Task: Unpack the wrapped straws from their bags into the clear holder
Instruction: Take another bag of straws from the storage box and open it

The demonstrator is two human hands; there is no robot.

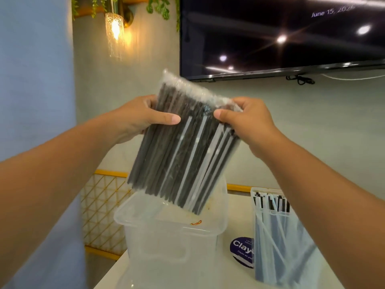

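We're holding the clear plastic bag of black wrapped straws [183, 147] tilted in mid-air, left hand [143, 117] and right hand [248, 117] each pinching a side near the sealed top. It's probably light, slick and floppy, so gripping the edges is best. A translucent plastic tub [145, 222] sits right below, with the tall clear holder [277, 243] beside it.

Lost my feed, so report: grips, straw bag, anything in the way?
Both hold the straw bag near its top: left grip, right grip. Bag tilted above the clear tub. At right the clear holder, partly filled; nothing seen blocking it.
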